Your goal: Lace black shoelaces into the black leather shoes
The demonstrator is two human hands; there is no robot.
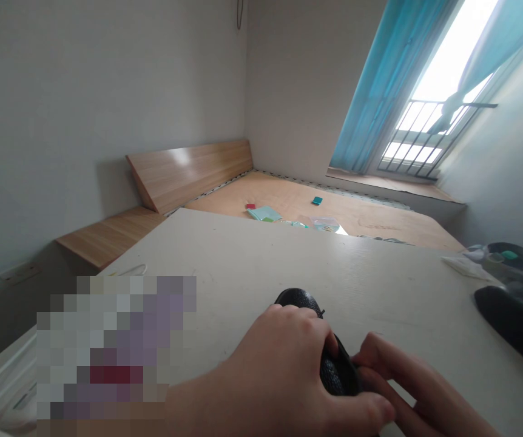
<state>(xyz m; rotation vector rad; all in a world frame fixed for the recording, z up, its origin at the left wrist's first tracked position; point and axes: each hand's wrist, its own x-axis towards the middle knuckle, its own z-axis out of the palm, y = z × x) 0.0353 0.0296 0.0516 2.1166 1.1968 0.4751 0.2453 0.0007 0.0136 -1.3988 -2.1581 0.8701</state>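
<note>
Our left hand (275,370) wraps a blk pebbled oval case (337,373), long axis pointing fwd, w/ our right hand (414,382) closed on its right side.

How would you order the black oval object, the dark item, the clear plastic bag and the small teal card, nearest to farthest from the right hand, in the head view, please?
1. Black oval object: touching the right hand.
2. Dark item: right edge of the desk.
3. Clear plastic bag: just beyond it, also right.
4. Small teal card: far ahead, on the wooden board.

The left hand (275,376) hides most of the black object (337,370).
</note>
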